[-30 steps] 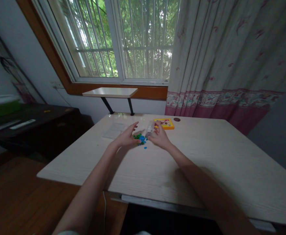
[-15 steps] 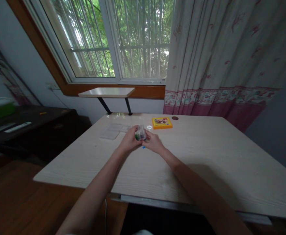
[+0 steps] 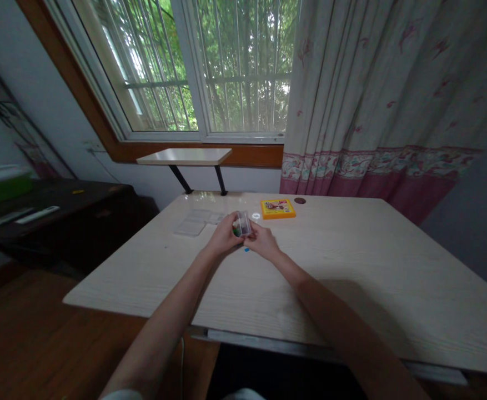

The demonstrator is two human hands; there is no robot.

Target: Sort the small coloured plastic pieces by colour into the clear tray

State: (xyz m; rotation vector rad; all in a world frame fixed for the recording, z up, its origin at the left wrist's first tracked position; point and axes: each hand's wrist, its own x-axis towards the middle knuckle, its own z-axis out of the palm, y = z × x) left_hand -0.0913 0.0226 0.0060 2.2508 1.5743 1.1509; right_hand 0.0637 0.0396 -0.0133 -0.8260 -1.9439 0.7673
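A small clear plastic box (image 3: 244, 224) is held tilted between my hands above the middle of the table. My left hand (image 3: 223, 235) is closed around its left side, where something green (image 3: 236, 230) shows by the fingers; its kind is too small to tell. My right hand (image 3: 263, 241) grips the box's lower right side, fingers curled underneath. Just below the hands, a small blue piece (image 3: 247, 250) lies on the table. To the left rest flat clear plastic cases or lids (image 3: 190, 226), partly overlapping.
A yellow-orange flat box (image 3: 278, 209) with a printed picture lies behind my right hand, beside a white ring-like thing (image 3: 256, 216) and a dark round cable hole (image 3: 300, 200). A raised shelf (image 3: 187, 156) stands at the table's (image 3: 343, 250) back left.
The clear box has turned slightly in my hands, which stay almost in place. The whole view has shifted a little to the right.
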